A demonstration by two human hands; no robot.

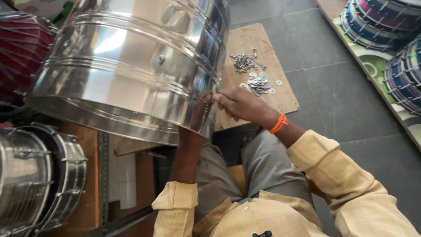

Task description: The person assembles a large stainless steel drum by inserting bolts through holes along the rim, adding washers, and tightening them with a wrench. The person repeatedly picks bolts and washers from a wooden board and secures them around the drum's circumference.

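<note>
A large polished steel drum shell (131,66) fills the upper left and centre of the frame, lying on its side and tilted across the person's lap; its wall is mirror-bright, ribbed with raised bands, and carries a small bolt with a washer (161,59) near the middle. The right hand (239,103), at centre frame, is closed in a pinch at the shell's rim on what looks like a thin metal tool or fastener (210,98), though the view is too small there to be sure which; an orange wrist thread (279,124) sits just behind it. The left hand goes up inside or behind the shell, so only the forearm (186,153) shows, and I cannot tell whether that hand is open or closed. To do this well, the shell should probably be kept braced against the knees so it cannot roll; the pinched piece wants to meet the rim squarely; a slip could scratch the polish. On the wooden board (280,98) right of the shell lie a heap of screws (243,62) and, just below it, a heap of washers (258,84); a finished drum (39,175) rests at lower left.
</note>
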